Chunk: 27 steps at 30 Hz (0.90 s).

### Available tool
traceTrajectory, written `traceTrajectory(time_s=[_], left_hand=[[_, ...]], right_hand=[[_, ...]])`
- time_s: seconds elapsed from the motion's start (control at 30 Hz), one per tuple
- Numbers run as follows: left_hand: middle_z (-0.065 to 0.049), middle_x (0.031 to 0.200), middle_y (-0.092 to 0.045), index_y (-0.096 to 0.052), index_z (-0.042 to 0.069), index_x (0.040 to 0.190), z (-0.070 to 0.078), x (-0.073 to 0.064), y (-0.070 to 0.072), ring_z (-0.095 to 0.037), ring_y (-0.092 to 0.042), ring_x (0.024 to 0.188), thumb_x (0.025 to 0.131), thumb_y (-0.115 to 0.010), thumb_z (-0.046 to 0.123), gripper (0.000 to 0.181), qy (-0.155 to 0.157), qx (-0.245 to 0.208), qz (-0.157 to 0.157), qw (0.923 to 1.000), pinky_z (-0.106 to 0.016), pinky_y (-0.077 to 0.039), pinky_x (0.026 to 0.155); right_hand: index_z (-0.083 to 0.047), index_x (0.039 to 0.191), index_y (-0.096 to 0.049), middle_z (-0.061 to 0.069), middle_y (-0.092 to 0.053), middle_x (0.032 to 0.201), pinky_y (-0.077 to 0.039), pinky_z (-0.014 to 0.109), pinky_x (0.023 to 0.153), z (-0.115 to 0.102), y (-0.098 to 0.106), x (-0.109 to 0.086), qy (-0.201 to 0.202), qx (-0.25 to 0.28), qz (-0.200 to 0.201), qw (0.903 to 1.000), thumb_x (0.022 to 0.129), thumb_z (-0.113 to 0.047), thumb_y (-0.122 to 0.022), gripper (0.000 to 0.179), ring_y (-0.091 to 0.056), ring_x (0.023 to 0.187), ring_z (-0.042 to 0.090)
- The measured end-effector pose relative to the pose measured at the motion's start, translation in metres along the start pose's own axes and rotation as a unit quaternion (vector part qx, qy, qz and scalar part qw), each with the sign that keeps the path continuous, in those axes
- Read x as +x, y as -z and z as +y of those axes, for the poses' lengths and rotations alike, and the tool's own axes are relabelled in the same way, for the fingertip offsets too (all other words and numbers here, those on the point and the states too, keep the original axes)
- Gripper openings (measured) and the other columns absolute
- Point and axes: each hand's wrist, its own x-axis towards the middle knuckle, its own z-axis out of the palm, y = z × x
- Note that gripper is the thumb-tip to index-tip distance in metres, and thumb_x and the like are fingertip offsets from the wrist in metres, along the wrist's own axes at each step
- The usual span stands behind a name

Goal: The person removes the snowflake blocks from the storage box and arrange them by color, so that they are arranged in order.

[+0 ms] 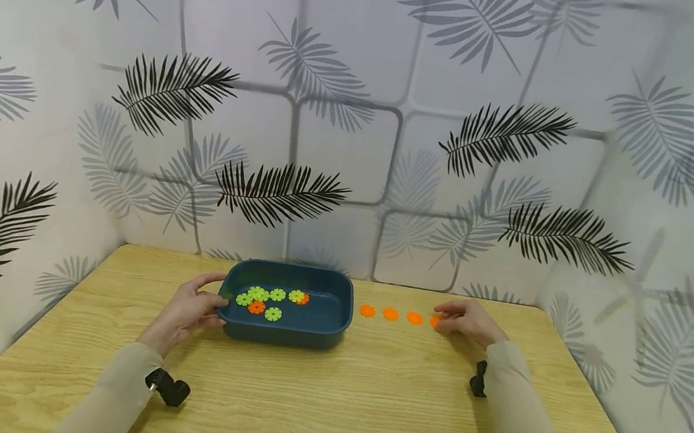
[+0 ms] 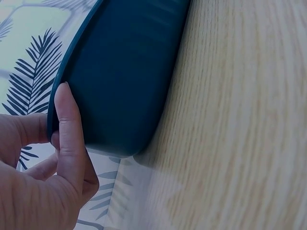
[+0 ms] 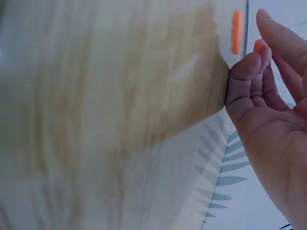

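Observation:
A dark blue plastic bin [image 1: 283, 337] stands on the table, holding several yellow-green flower-shaped discs [image 1: 273, 314] and two orange ones [image 1: 256, 307]. My left hand [image 1: 194, 306] grips its left end; the left wrist view shows fingers on both sides of the rim [image 2: 56, 81]. Right of the bin, orange discs [image 1: 390, 313] lie in a row on the table. At the right end of that row, my right hand [image 1: 469, 321] reaches down with its fingertips over the last orange disc [image 1: 435, 320], partly covering it. Thumb and fingers stand apart in the right wrist view.
The wooden table [image 1: 326, 412] meets a wall [image 1: 342, 145] with a leaf pattern right behind the bin and the row. A small black device [image 1: 166, 388] is strapped at the left wrist, another [image 1: 479, 380] at the right.

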Motion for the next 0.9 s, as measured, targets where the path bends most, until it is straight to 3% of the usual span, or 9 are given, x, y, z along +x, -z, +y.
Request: traceTrajectory(time_s=[0.27, 0.5, 0.7, 0.9], left_hand=[[-0.009, 0.094, -0.063, -0.029, 0.012, 0.154, 0.000, 0.002, 0.000, -0.017, -0.068, 0.073, 0.096, -0.056, 0.002, 0.064, 0.008, -0.009, 0.004, 0.9999, -0.031, -0.061, 0.066], [-0.013, 0.099, -0.062, -0.030, 0.013, 0.153, 0.001, 0.000, 0.000, -0.017, -0.069, 0.074, 0.096, -0.056, 0.002, 0.064, 0.009, -0.002, 0.008, 0.9999, -0.031, -0.061, 0.067], [-0.016, 0.102, -0.063, -0.032, 0.014, 0.152, 0.001, -0.001, 0.000, -0.019, -0.069, 0.076, 0.096, -0.055, 0.002, 0.062, 0.007, 0.006, 0.012, 0.9999, -0.031, -0.061, 0.068], [-0.016, 0.102, -0.063, -0.033, 0.014, 0.152, 0.001, 0.000, -0.002, -0.019, -0.070, 0.077, 0.096, -0.054, 0.002, 0.060, 0.006, 0.006, 0.013, 0.9999, -0.030, -0.061, 0.067]], right_hand=[[0.008, 0.119, -0.063, 0.022, -0.066, 0.102, -0.053, 0.034, 0.064, -0.027, -0.007, -0.002, -0.036, 0.013, -0.001, 0.9993, 0.093, -0.015, -0.068, 0.035, -0.059, 0.075, 0.022], [0.003, 0.119, -0.065, 0.017, -0.062, 0.082, -0.043, 0.031, 0.058, -0.035, -0.018, 0.010, -0.051, 0.038, -0.032, 0.9975, 0.096, -0.025, -0.065, 0.037, -0.044, 0.061, 0.018], [0.005, 0.122, -0.062, 0.014, -0.059, 0.081, -0.031, 0.032, 0.053, -0.047, -0.030, 0.017, -0.034, 0.066, -0.066, 0.9950, 0.097, -0.026, -0.063, 0.040, -0.034, 0.054, 0.013], [0.007, 0.122, -0.061, 0.012, -0.057, 0.080, -0.029, 0.033, 0.053, -0.064, -0.042, 0.020, -0.011, 0.075, -0.090, 0.9930, 0.098, -0.024, -0.062, 0.040, -0.033, 0.053, 0.011]])
